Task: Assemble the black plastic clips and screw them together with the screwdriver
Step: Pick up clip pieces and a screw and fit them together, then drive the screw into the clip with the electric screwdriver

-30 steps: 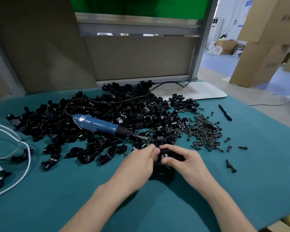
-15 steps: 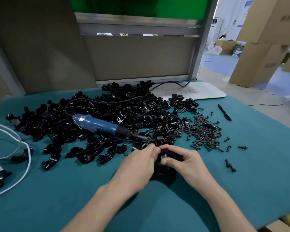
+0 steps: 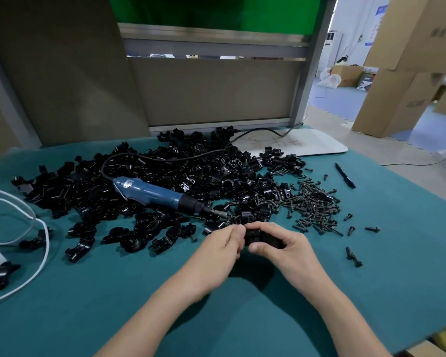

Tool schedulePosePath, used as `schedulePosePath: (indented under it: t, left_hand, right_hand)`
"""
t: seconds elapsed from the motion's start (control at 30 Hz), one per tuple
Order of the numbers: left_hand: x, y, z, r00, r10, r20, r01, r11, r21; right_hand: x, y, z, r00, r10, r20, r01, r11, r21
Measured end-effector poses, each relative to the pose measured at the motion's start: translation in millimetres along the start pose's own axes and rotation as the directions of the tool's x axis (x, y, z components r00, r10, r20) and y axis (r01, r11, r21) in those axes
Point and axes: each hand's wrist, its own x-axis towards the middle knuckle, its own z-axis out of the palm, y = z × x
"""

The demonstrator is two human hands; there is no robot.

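Seemingly early going: both hands meet on one black plastic clip (image 3: 262, 237), the right hand (image 3: 290, 251) pinching it between thumb and curled fingers, the left hand (image 3: 216, 249) closing its fingertips on the clip's left end. Whether a screw is seated, I cannot tell. Just beyond the fingers lies the blue electric screwdriver (image 3: 155, 194), ungripped. Loose screws (image 3: 312, 207) lie beyond and to the right. The heap of clips (image 3: 170, 171) behind looks largely unassembled.

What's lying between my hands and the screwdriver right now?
Nothing visible. The screwdriver lies uncovered on the clip pile, tip just beyond the left hand. That hand and the right hand grip a clip.
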Motion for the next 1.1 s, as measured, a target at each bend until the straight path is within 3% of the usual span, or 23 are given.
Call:
schedulePosePath:
  t: [0.03, 0.07, 0.1, 0.13, 0.17, 0.27, 0.33, 0.43, 0.47, 0.53, 0.6, 0.67, 0.8, 1.0, 1.1]
  left_hand:
    - [-1.5, -3.7, -4.3, 0.989, 0.15, -0.011, -0.136, 0.929, 0.345]
    - [-3.7, -6.5, -8.6, 0.967, 0.252, 0.028, -0.213, 0.749, 0.627]
    - [-5.1, -8.2, -12.7, 0.948, 0.312, 0.056, -0.233, 0.566, 0.791]
    - [-4.6, -9.1, -15.9, 0.928, 0.369, 0.057, -0.239, 0.468, 0.851]
    - [-4.2, -8.6, -16.8, 0.912, 0.408, 0.042, -0.249, 0.468, 0.848]
    - [-2.2, -6.4, -13.1, 0.902, 0.41, -0.136, -0.218, 0.703, 0.677]
    - [2.2, -8.8, -18.9, 0.898, 0.313, -0.31, -0.069, 0.796, 0.602]
    - [6.8, -13.3, -50.7, 0.82, 0.113, -0.561, 0.214, 0.848, 0.484]
    - [7.8, -15.1, -61.6, 0.779, 0.076, -0.623, 0.3, 0.827, 0.476]
    - [14.2, -15.4, -78.7, 0.733, 0.05, -0.679, 0.469, 0.686, 0.557]
    - [28.9, -9.3, -89.9, 0.734, -0.044, -0.678, 0.588, 0.541, 0.601]
    - [48.0, -3.6, -98.6, 0.723, -0.214, -0.657, 0.659, 0.499, 0.563]
    - [79.4, -1.4, -106.1, 0.678, -0.446, -0.585, 0.725, 0.541, 0.427]
    - [97.0, -3.7, -109.2, 0.542, -0.515, -0.664, 0.693, 0.721, 0.007]
    - [97.4, -5.3, -105.5, 0.545, -0.462, -0.699, 0.563, 0.82, -0.104]
  right_hand:
    - [-0.5, 0.0, -1.0, 1.0, 0.019, 0.0, -0.019, 1.0, 0.004]
    - [-0.9, -0.1, -1.9, 0.999, 0.037, 0.002, -0.037, 0.999, 0.006]
    - [-1.4, 0.3, -2.8, 0.999, 0.048, 0.005, -0.048, 0.999, 0.009]
    - [-1.4, 0.6, -3.4, 0.999, 0.054, 0.005, -0.054, 0.998, 0.02]
    - [-1.1, 0.5, -3.2, 0.998, 0.058, -0.004, -0.058, 0.997, 0.043]
    - [4.0, 1.7, -4.5, 0.988, 0.126, -0.086, -0.092, 0.941, 0.325]
    - [7.7, 2.2, -9.1, 0.974, 0.205, -0.091, -0.112, 0.794, 0.597]
    - [10.0, -0.2, -17.8, 0.942, 0.322, -0.097, -0.123, 0.6, 0.79]
    - [11.2, -0.3, -19.4, 0.927, 0.358, -0.11, -0.12, 0.562, 0.818]
    - [12.8, -0.2, -22.2, 0.914, 0.389, -0.117, -0.102, 0.498, 0.861]
    - [13.4, 1.0, -23.1, 0.914, 0.391, -0.106, -0.102, 0.475, 0.874]
    - [13.3, 2.7, -23.8, 0.91, 0.402, -0.103, -0.112, 0.477, 0.872]
    - [14.0, 5.8, -25.1, 0.914, 0.396, -0.09, -0.122, 0.481, 0.868]
    - [16.2, 6.0, -23.9, 0.922, 0.375, -0.097, -0.125, 0.525, 0.842]
    - [18.9, 6.4, -24.5, 0.918, 0.374, -0.129, -0.104, 0.542, 0.834]
